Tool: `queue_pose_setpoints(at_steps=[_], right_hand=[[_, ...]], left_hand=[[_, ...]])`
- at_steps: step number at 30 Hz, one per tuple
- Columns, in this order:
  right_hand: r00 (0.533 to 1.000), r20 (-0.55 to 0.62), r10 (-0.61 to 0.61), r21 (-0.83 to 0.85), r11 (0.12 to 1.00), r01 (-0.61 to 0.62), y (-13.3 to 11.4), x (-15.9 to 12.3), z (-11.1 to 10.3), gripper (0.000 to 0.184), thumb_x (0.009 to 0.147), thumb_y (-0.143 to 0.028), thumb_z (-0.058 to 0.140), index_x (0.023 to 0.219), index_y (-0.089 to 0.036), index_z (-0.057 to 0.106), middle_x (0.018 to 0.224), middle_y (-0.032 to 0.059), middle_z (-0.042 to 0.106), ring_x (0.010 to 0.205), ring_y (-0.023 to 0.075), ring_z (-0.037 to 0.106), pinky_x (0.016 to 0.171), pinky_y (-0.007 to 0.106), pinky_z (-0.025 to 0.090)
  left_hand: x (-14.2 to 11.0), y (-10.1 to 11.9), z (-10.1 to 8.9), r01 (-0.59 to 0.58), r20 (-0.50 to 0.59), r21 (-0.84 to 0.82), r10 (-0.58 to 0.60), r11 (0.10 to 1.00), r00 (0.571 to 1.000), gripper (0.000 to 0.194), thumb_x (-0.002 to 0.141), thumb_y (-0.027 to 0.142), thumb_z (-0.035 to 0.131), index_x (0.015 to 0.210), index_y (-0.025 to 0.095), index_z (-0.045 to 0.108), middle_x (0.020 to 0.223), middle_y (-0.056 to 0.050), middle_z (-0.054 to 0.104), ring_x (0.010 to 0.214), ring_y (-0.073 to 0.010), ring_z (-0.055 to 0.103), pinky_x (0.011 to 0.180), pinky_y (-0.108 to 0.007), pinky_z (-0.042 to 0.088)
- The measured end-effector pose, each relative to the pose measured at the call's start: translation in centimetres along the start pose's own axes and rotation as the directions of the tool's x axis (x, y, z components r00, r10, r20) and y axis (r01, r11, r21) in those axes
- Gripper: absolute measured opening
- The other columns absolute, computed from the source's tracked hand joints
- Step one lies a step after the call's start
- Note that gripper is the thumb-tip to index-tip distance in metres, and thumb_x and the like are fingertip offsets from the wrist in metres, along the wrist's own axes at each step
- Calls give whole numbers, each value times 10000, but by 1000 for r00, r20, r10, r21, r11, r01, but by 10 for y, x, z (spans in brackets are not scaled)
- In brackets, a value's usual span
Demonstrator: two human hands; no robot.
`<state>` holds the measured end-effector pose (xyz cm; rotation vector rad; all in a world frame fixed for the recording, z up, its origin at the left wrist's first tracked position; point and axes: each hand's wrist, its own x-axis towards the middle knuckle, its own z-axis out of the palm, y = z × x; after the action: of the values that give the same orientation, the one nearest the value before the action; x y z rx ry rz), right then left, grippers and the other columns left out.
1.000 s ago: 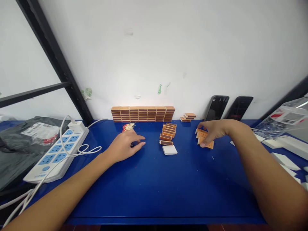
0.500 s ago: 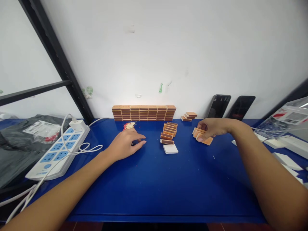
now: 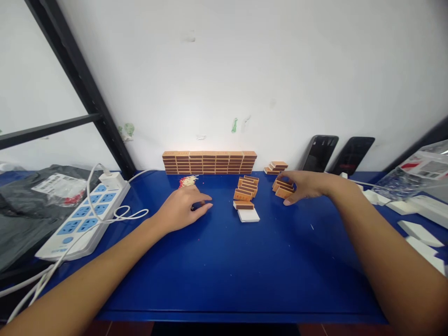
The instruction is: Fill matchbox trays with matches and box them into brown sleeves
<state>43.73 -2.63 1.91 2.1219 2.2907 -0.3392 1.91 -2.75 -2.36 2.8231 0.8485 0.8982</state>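
My left hand (image 3: 185, 205) rests on the blue table with its thumb and index finger apart, holding nothing. Just behind it lies a small pile of red-tipped matches (image 3: 189, 181). To the right, my right hand (image 3: 301, 185) has thumb and fingers apart beside a short row of leaning orange matchboxes (image 3: 283, 188). Its fingertips reach round the row's right end; whether they touch is hard to tell. Between the hands, another row of matchboxes (image 3: 246, 186) leans in a line, its front matchbox (image 3: 244, 205) tipped onto a white block (image 3: 248, 215).
Stacked matchboxes form a low wall (image 3: 210, 163) against the white wall. A smaller matchbox stack (image 3: 276, 167) and two dark phones (image 3: 320, 154) stand to its right. A power strip (image 3: 84, 214) with white cables lies left; white pieces (image 3: 420, 233) and a plastic bag (image 3: 420, 170) lie right.
My right hand's fingers have spread from the matchboxes they gripped, which now lean together slightly further left. The middle row's matchboxes have changed their lean, the front one tipping down. My left hand has stayed.
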Motion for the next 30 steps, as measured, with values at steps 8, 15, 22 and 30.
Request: queue_pose_setpoints(at_steps=[8, 15, 22, 30], right_hand=[[972, 206, 115, 185, 971, -154, -25, 5, 4, 1007, 650, -518, 897, 1515, -254, 454, 787, 33, 778, 696, 282, 747, 569, 355, 537], [987, 139, 79, 164, 981, -102, -23, 9, 8, 733, 715, -541, 845, 1289, -215, 526, 807, 33, 761, 652, 248, 737, 613, 341, 533], [993, 103, -50, 302, 953, 16, -25, 5, 0, 762, 710, -844, 703, 1103, -194, 638, 994, 83, 736, 628, 193, 691, 677, 339, 517], [999, 21, -49, 298, 954, 41, -5, 16, 6, 869, 754, -997, 432, 920, -205, 749, 815, 54, 697, 609, 211, 638, 646, 357, 485]], left_hand=[[-1, 0, 0, 6, 13, 5, -6, 1000, 1000, 207, 990, 328, 683, 1128, 221, 794, 913, -53, 774, 869, -205, 698, 831, -354, 575], [-1, -1, 0, 2, 15, 12, -2, 1000, 1000, 224, 995, 340, 677, 1137, 213, 795, 913, -57, 769, 866, -203, 694, 819, -354, 573], [0, 1, 0, 1, 11, 5, -1, 1000, 1000, 211, 989, 325, 686, 1127, 210, 796, 920, -51, 776, 865, -199, 695, 801, -345, 568], [0, -1, 1, -2, 19, 13, 2, 1000, 1000, 218, 992, 333, 681, 1130, 210, 797, 919, -49, 774, 860, -197, 700, 827, -347, 569]])
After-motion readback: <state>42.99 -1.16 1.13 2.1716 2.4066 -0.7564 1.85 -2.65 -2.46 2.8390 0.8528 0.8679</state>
